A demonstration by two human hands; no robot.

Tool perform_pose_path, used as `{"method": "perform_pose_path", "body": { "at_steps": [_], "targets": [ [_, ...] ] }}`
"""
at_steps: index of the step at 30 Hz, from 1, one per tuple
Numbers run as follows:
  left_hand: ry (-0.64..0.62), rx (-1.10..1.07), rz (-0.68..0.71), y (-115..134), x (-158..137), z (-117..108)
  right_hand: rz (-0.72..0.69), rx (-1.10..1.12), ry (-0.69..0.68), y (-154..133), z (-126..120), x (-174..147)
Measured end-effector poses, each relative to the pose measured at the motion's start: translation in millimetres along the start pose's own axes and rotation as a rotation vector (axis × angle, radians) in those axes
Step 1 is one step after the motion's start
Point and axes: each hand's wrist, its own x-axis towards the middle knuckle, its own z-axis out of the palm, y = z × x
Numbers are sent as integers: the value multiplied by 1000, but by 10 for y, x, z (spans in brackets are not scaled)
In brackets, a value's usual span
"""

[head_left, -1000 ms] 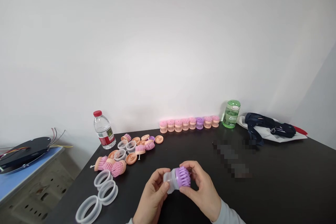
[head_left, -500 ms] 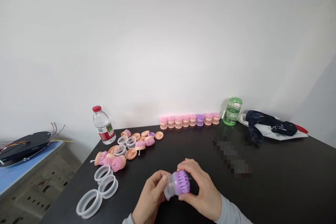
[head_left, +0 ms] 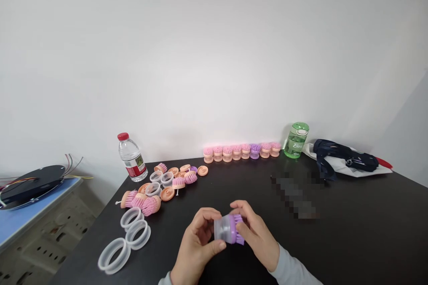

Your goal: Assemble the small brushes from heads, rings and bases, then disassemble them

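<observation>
Well in from the table's (head_left: pixel 351 236) left edge, your left hand (head_left: pixel 197 244) grips the clear cup (head_left: pixel 222 230), your right hand (head_left: pixel 259 235) the purple brush (head_left: pixel 233 231); apparently you're fitting them, so pressing calls for alignment.

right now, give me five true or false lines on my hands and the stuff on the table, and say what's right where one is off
1. The left hand holds the translucent plastic part of a purple-bristled round brush. True.
2. The right hand lies flat on the black tabletop. False: its thumb and fingers are at the purple bristles.
3. The row of round bristled brushes along the white wall has one purple brush among pink ones. True.
4. The green see-through bottle lies on its side. False: it stands upright.
5. The clear plastic bottle at the left has a blue cap. False: the cap is red.
</observation>
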Motion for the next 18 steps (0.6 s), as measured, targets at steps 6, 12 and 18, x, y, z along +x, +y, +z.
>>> {"method": "perform_pose_path", "body": {
  "at_steps": [6,12,18],
  "targets": [
    [63,-51,-96,7,9,-59,-63,-25,13,-9,-6,15],
    [55,-56,-81,35,-4,-43,-78,-6,31,64,-52,34],
    [43,-59,-47,-24,6,-88,-31,27,35,72,-25,27]
  ]
}}
